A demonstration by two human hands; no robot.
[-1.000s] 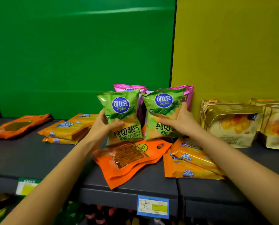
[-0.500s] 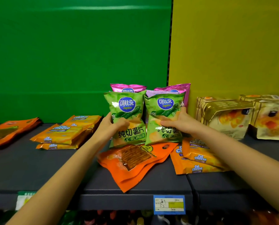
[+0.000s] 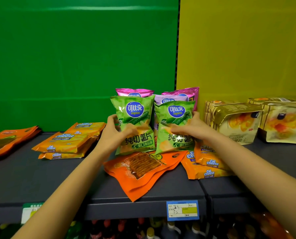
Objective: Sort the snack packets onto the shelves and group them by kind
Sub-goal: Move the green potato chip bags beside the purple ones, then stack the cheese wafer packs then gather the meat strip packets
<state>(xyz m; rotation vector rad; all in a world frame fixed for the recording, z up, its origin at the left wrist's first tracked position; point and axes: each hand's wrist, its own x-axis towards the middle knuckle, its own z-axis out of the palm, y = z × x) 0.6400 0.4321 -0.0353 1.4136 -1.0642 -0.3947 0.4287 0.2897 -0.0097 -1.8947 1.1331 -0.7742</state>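
Observation:
Two green crisp bags stand upright side by side at the middle of the dark shelf (image 3: 40, 180). My left hand (image 3: 115, 131) grips the left green bag (image 3: 134, 121) by its left edge and front. My right hand (image 3: 189, 128) grips the right green bag (image 3: 174, 123) from its right side. Behind them stand pink crisp bags (image 3: 135, 93) of the same brand, mostly hidden. An orange pouch (image 3: 140, 171) lies flat in front of the green bags, and their bottoms rest at its back edge.
Orange Cal Cheese wafer packs lie stacked at left (image 3: 69, 140) and under my right wrist (image 3: 207, 166). More orange pouches (image 3: 7, 140) lie at the far left. Gold croissant bags (image 3: 235, 121) stand at right. Price tags (image 3: 182, 210) hang on the shelf edge; bottles show below.
Both green bags have shifted slightly right and closer together while staying in my hands. The view has moved a little nearer to the shelf.

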